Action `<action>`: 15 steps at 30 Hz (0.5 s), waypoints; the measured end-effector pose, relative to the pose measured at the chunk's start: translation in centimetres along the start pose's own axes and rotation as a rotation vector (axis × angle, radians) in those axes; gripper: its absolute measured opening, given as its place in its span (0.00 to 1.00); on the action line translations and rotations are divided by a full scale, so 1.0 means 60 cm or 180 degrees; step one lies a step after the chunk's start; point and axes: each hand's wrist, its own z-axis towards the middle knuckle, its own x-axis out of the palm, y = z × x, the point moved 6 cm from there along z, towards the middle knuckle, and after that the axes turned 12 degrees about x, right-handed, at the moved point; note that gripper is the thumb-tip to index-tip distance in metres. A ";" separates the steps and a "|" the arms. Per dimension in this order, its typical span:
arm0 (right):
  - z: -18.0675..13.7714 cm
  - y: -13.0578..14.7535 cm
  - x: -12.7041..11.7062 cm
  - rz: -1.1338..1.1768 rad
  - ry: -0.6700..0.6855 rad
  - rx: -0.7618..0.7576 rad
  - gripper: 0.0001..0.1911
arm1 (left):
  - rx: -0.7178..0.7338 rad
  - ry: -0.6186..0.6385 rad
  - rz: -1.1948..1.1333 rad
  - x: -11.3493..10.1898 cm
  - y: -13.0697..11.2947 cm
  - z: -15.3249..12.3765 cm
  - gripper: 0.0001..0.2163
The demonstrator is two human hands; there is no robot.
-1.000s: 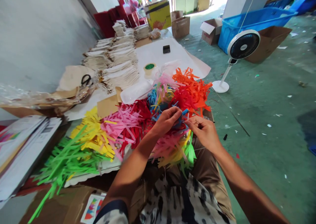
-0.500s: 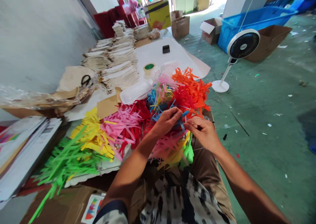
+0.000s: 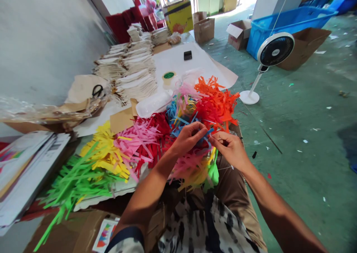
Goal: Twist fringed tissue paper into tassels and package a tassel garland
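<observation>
Between my two hands is a blue paper tassel (image 3: 205, 141), its strips partly hidden by my fingers. My left hand (image 3: 193, 134) pinches it from the left, thumb against forefinger. From the right, my right hand (image 3: 226, 143) pinches at its top end, fingertips close to the left ones. Pink and yellow tassels (image 3: 192, 165) hang just below my hands, with a light green tassel (image 3: 213, 173) beside them. Behind my hands lie blue strips (image 3: 174, 115), red strips (image 3: 208, 109) and orange strips (image 3: 223, 96).
Left along the table lie pink (image 3: 142, 137), yellow (image 3: 107, 152) and green strips (image 3: 78, 180). Further back are stacked white bundles (image 3: 136, 74), a tape roll (image 3: 168, 79), a phone (image 3: 187, 55) and scissors (image 3: 97, 91). A fan (image 3: 275, 52) stands on the floor at right.
My fingertips have come closer together around the blue tassel, and its blue end, which stuck up between them, now shows less. The rest looks the same.
</observation>
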 end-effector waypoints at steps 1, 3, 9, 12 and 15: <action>-0.001 0.000 0.000 -0.0043 0.0001 0.0003 0.23 | -0.0084 -0.0006 -0.0054 0.001 0.004 -0.001 0.22; -0.002 0.001 0.000 -0.0144 -0.0001 -0.0016 0.24 | -0.0262 0.0000 -0.0175 0.003 0.013 -0.002 0.23; -0.002 0.012 0.001 -0.0169 0.0049 -0.0085 0.24 | -0.0399 -0.0025 -0.0056 0.004 0.023 -0.003 0.24; -0.003 0.018 0.000 -0.0131 0.0035 -0.0137 0.24 | -0.0380 0.0015 -0.0024 0.006 0.021 -0.002 0.25; -0.005 0.021 -0.002 -0.0130 0.0033 -0.0205 0.23 | -0.0409 0.0025 -0.0022 0.007 0.022 -0.001 0.25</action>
